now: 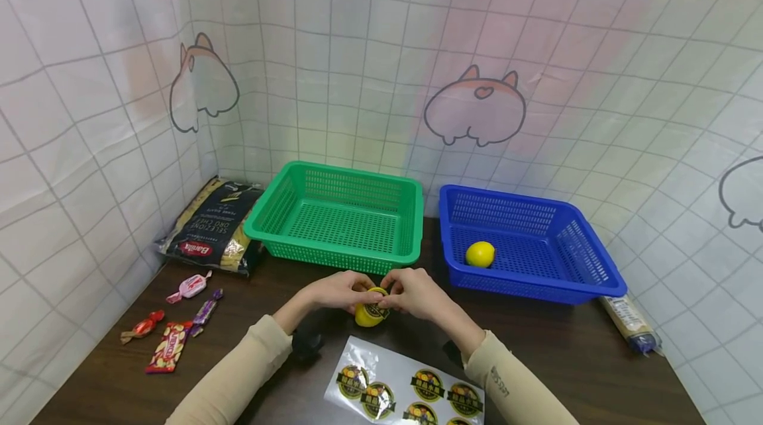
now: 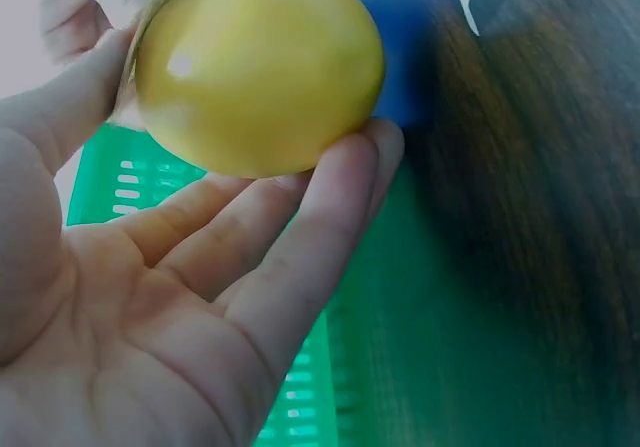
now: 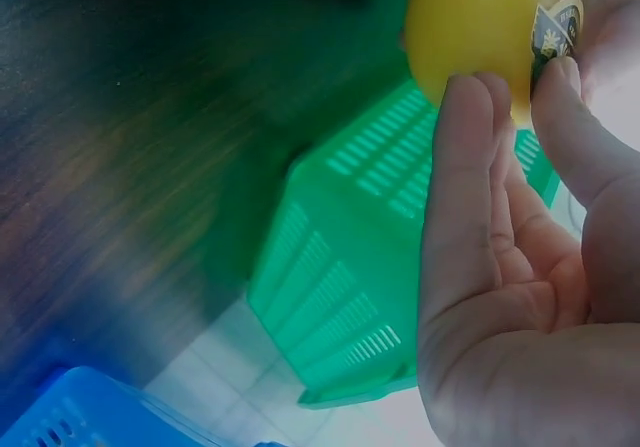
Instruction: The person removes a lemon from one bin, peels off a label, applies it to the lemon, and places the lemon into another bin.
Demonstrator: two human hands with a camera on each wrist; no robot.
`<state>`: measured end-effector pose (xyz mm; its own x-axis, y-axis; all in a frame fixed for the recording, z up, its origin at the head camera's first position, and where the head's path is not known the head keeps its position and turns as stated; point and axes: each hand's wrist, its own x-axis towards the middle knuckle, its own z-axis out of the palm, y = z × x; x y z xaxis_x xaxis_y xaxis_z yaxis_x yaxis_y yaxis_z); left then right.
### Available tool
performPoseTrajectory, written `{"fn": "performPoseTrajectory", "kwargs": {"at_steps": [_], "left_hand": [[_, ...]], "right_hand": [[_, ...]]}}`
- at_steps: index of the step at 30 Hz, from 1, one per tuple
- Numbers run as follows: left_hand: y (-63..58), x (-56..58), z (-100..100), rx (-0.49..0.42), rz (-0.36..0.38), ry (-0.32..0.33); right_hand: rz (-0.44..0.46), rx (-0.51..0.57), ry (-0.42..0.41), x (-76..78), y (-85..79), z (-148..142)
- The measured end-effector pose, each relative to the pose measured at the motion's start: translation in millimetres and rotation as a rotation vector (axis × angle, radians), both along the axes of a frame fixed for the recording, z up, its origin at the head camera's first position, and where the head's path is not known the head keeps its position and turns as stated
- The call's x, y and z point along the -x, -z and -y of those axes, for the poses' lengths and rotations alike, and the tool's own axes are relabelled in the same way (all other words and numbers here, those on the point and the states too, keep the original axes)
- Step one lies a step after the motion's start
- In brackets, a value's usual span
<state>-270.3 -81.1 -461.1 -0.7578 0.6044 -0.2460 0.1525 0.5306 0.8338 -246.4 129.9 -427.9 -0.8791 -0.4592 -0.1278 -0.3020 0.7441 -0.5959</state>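
Note:
Both hands meet at a yellow lemon [image 1: 367, 319] above the dark table, just in front of the green basket. My left hand [image 1: 338, 292] grips it, fingers curled beneath and thumb at its side in the left wrist view. A round black-and-gold sticker [image 3: 556, 33] lies against the lemon, part of its edge standing off the peel. My right hand [image 1: 418, 294] holds the sticker's edge with the thumb, its other fingertips touching the lemon. Nearer me lies a white sheet of similar stickers [image 1: 396, 367].
Behind stands a green basket [image 1: 334, 256]; right of it, a blue basket [image 1: 524, 287] holds another lemon [image 1: 480, 254]. A black pasta bag [image 1: 211, 223] and several wrapped candies [image 1: 169, 347] lie left. A packaged roll [image 1: 632, 326] lies far right, near the curtain.

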Motion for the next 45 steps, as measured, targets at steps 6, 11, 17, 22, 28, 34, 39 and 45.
{"fn": "performPoseTrajectory", "kwargs": {"at_steps": [6, 11, 17, 22, 28, 34, 39, 45], "left_hand": [[3.5, 0.2, 1.1, -0.083, 0.052, -0.008], [7.8, 1.7, 1.1, -0.173, 0.125, -0.003], [9.1, 1.6, -0.2, -0.269, 0.185, 0.027], [10.2, 0.7, -1.1, -0.292, 0.194, 0.033], [15.2, -0.1, -0.4, -0.326, 0.215, 0.041], [12.6, -5.5, 0.1, -0.35, 0.223, 0.049], [7.4, -8.5, 1.2, -0.356, 0.212, 0.059], [4.2, -9.8, 3.3, -0.376, 0.214, 0.069]], "right_hand": [[0.073, 0.062, 0.007, -0.7, 4.5, -6.5], [0.231, 0.196, 0.038, 0.7, 7.1, -11.5], [0.34, 0.329, 0.004, 3.2, 7.2, -20.2], [0.351, 0.359, -0.049, 3.6, 5.3, -27.0], [0.373, 0.403, -0.086, 1.8, 6.7, -32.5], [0.381, 0.426, -0.121, 2.3, 10.2, -35.6], [0.38, 0.427, -0.158, 2.6, 8.3, -37.3], [0.389, 0.44, -0.205, 1.7, 6.5, -37.9]]}}
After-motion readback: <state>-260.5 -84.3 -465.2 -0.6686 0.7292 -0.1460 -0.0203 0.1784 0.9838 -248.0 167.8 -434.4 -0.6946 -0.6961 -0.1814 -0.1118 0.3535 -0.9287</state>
